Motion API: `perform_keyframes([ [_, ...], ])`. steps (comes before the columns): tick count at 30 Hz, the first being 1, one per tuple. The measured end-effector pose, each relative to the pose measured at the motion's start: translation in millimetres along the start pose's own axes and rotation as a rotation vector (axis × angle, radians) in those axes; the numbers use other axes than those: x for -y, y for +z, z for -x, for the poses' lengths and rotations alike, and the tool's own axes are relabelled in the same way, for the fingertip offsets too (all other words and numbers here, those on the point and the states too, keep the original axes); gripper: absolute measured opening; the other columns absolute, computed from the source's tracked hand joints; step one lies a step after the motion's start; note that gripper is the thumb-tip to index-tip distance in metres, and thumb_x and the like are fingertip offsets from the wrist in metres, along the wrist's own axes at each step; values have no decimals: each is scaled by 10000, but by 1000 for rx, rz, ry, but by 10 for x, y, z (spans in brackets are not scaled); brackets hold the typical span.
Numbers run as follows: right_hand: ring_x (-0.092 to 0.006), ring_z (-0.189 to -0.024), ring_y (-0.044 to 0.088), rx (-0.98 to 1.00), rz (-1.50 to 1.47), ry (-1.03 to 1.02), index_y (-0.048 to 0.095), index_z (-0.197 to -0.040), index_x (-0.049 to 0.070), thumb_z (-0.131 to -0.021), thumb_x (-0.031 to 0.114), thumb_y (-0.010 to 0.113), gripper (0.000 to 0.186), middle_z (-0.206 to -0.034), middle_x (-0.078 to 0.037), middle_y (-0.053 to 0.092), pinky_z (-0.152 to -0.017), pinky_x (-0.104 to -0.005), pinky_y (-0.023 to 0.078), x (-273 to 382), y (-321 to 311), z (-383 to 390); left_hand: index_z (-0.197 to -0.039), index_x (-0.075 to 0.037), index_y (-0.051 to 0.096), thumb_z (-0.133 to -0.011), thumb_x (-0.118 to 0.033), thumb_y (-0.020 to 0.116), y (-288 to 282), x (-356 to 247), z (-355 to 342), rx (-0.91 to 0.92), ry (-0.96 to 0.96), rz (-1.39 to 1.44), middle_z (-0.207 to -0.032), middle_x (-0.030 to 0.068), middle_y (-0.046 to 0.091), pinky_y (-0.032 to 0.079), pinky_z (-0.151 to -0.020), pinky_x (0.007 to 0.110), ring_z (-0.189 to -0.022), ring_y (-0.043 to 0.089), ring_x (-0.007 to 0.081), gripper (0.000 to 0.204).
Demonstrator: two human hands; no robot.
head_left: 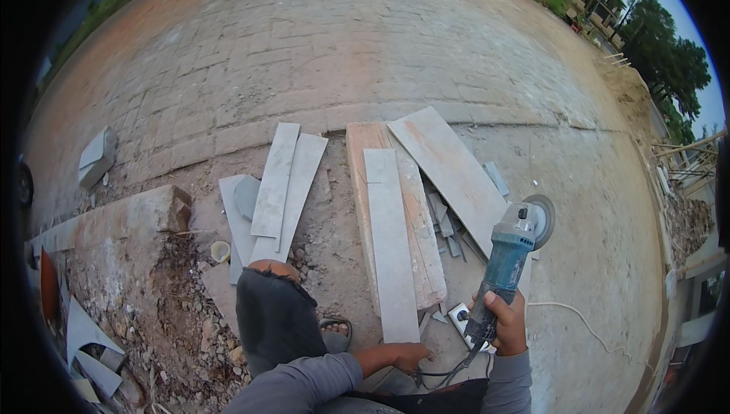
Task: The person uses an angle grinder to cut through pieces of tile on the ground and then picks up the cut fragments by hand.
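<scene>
My right hand [502,319] grips the dark handle of a teal angle grinder [508,258], held upright with its disc [543,220] at the top. My left hand [408,357] is low at the centre, fingers curled beside the black cord [441,374]; what they hold is unclear. Just above it a long grey tile strip [390,239] lies on a pale, pinkish-stained block [430,269]. A white power strip [459,317] with a plug lies left of the grinder's handle, partly hidden. My bent left knee [274,307] is left of the block.
More tile pieces [300,186] lie to the left, and a wide tile [445,167] slants at the right over small offcuts. A small pale cup [220,251], a concrete kerb [114,216] with rubble and broken tiles, a loose block [96,159] and a white cable [578,311] surround me. Paving [304,49] stretches ahead.
</scene>
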State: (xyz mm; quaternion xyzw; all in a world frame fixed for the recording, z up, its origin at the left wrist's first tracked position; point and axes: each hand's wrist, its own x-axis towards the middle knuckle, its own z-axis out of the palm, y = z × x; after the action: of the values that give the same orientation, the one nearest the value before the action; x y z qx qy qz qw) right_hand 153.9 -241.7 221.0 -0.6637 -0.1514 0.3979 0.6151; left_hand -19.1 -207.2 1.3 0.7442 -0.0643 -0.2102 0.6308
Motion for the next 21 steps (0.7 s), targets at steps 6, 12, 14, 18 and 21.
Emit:
perform_keyframes([
  [6,-221,-704,664,-1,4,16,541,-1010,-24,-787,234,711,381,-839,-141,626,-633,-342,577,-107,-140,-42,-1219,46,567,-805,-272,631,407,-60,-81,680,-43,-157,-1111,243,634,453,-880,430,-1076,591,342,527],
  [12,-168,-745,624,53,20,-38,562,-1022,-7,-787,182,720,340,-876,-80,620,-686,-298,519,-127,-150,-259,-1179,85,562,-888,-397,599,38,-663,339,585,-302,50,-1196,242,608,434,-918,444,-1130,570,337,564],
  [14,-120,-822,581,127,-5,-31,575,-1061,-7,-770,167,755,384,-942,-41,618,-758,-261,468,-54,19,-395,-1228,84,515,-904,-386,588,-128,-931,566,527,-412,68,-1195,261,602,434,-939,442,-1149,566,351,575],
  [18,-127,-807,595,193,28,-107,580,-1053,-19,-740,206,793,440,-935,-48,630,-739,-271,482,-22,355,-724,-1323,76,432,-943,-340,542,-1090,-1854,1086,375,-608,-411,-1146,303,601,424,-965,467,-1123,572,416,573],
  [21,-139,-806,610,224,105,-142,584,-1047,-30,-716,256,812,493,-933,-78,645,-732,-278,491,-58,549,-1010,-1305,77,458,-973,-400,490,-2045,-2385,1241,-40,-713,-479,-1221,305,567,428,-976,446,-1165,546,414,582],
])
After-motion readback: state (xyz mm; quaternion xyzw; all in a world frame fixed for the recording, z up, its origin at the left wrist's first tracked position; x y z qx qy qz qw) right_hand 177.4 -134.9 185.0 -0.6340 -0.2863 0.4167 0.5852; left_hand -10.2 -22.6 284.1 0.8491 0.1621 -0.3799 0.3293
